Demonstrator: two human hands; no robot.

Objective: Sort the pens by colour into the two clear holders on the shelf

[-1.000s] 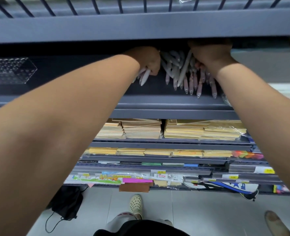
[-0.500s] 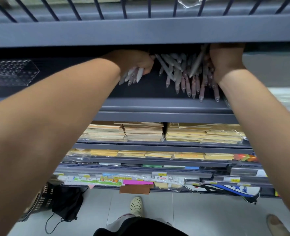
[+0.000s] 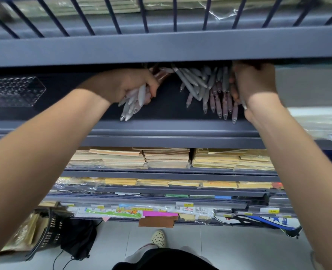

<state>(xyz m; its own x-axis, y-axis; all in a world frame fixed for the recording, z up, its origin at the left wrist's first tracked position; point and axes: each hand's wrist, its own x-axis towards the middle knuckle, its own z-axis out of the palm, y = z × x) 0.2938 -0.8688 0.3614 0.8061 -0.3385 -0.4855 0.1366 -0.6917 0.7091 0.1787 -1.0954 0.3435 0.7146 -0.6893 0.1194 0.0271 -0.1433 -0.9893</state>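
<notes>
Left hand [image 3: 130, 84] clenched round pale pens [image 3: 134, 102]; right hand [image 3: 254, 82] in pile [image 3: 210, 88], grip unclear, fingers behind upper shelf [image 3: 161, 49]. Holder [image 3: 11, 90] lay left.

**A:** Item one, light level?
**B:** Soft, even indoor light, with no lamp in view. Floor tiles [image 3: 229, 248] bright; front of top shelf [image 3: 161, 49] evenly lit.
**A:** Shadows?
**B:** One deep band under the top shelf. Upper ends of the pens [image 3: 200, 84] are lost in it. Clear holder [image 3: 11, 90] dim.
**A:** Glare?
**B:** White glints on plastic wrap [image 3: 219, 12], top right.
**A:** Sharpness, distortion?
**B:** Centre fairly sharp. Forearms [image 3: 34, 162] large and soft toward the lower corners. Shelf edges bow; rails [image 3: 114, 20] fan outward. Small print on price labels [image 3: 187, 208] soft.
</notes>
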